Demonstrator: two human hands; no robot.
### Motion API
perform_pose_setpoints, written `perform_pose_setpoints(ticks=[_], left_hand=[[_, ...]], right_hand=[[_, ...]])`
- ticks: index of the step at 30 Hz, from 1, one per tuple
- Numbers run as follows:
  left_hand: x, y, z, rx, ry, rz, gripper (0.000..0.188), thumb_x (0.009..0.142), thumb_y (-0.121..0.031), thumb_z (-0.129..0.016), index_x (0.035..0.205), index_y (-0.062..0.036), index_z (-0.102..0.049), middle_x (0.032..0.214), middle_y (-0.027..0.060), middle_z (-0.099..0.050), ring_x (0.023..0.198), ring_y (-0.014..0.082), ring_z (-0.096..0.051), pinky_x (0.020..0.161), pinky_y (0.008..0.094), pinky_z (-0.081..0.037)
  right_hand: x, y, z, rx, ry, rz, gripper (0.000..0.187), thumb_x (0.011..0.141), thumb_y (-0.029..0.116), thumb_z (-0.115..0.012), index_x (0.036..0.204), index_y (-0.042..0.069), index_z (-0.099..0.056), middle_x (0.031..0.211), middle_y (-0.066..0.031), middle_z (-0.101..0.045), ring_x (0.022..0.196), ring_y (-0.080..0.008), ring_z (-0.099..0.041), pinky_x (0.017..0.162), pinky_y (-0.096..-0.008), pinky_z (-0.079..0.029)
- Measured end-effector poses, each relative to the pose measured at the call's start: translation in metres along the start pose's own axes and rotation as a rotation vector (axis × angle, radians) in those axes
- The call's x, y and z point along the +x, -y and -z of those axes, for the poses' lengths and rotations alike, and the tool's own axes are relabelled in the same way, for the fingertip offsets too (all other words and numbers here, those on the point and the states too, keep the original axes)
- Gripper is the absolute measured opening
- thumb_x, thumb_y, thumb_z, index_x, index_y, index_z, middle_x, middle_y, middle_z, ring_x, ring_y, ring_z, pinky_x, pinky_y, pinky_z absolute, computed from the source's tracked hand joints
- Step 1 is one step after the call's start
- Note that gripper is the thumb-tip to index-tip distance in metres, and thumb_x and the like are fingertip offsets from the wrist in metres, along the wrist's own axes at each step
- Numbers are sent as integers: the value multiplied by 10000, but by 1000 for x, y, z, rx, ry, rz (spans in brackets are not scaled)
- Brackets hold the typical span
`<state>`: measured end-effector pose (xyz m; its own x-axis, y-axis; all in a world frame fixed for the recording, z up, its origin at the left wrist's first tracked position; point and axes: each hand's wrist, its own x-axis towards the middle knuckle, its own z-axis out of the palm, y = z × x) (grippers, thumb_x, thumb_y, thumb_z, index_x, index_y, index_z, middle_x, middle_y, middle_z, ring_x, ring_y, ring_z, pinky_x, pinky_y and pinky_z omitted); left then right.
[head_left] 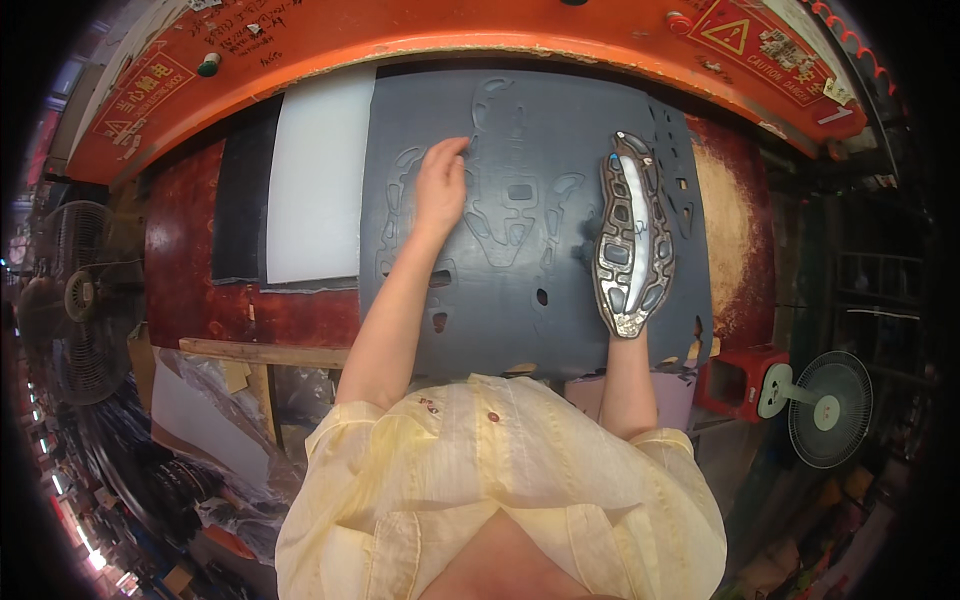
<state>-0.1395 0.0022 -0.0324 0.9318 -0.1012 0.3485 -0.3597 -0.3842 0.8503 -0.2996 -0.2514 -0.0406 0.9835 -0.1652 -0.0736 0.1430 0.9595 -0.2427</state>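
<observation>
Both hands are out over the dark grey sheet (530,290) that lies across the red table (190,270). From my remote seat I see the left hand (441,185) lying flat and open on the sheet, fingers stretched toward the far edge and holding nothing; I judge it is pressing the material down so it stays smooth and does not slide. The right hand is hidden under the metal cutting die (632,235), so I cannot tell how far it is closed; only the forearm shows, running up from the lower edge to the near end of the die, which suggests the hand grips it there. The die is a long, shoe-shaped steel frame with inner openings, and it lies lengthwise on the right part of the sheet, just beside a column of small holes already cut near the sheet's right edge. To its left, around the left hand, the sheet shows larger cut outlines and holes, so the die sits on a strip that looks uncut. A white sheet (318,175) lies to the left of the grey one, its edge touching or tucked under it, with a black sheet (240,195) further left again. An orange machine frame (480,30) curves over the far side of the table. Two fans stand well apart from the work, one at the far left (75,300) and a smaller one at the lower right (825,405), next to a red stool (735,375).
</observation>
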Motion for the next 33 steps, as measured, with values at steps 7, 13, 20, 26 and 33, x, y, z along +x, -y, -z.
perform_pose_setpoints(ticks=[7,13,20,26,33], left_hand=[[-15,-10,-29,679,-27,-234,369,815,-118,-606,1184,-126,-616,1325,127,-514,1249,325,-436,998,464,-363],[-15,-6,-16,507,48,-200,353,802,-191,-649,1151,-138,-637,1287,52,-564,1251,287,-446,1014,437,-348],[-21,-9,9,197,216,-183,244,820,-183,-671,1049,-100,-686,1219,62,-617,1216,272,-496,1039,413,-358],[-82,-12,53,170,-74,-78,159,837,-97,-641,987,-60,-677,1177,93,-613,1181,286,-503,1001,390,-392],[-152,5,131,510,-204,4,246,855,-90,-617,1096,-51,-643,1246,159,-553,1165,322,-483,985,420,-373]], right_hand=[[0,-2,-9,16,6,20,399,1004,287,-385,1318,51,-453,1167,-97,-583,976,-188,-584,844,-329,-508],[1,-2,-18,-685,134,123,464,997,276,-391,1383,18,-397,1277,-123,-536,1097,-225,-538,939,-351,-453],[1,-2,-20,-1929,-30,559,400,997,256,-391,1317,28,-469,1195,-146,-595,1028,-255,-604,880,-371,-521],[0,0,-33,-1767,-93,404,410,997,270,-398,1304,6,-463,1182,-160,-594,989,-260,-614,842,-398,-541],[4,4,-39,-1766,-61,434,417,919,124,-472,1324,26,-476,1122,-134,-620,894,-234,-616,770,-346,-514]])
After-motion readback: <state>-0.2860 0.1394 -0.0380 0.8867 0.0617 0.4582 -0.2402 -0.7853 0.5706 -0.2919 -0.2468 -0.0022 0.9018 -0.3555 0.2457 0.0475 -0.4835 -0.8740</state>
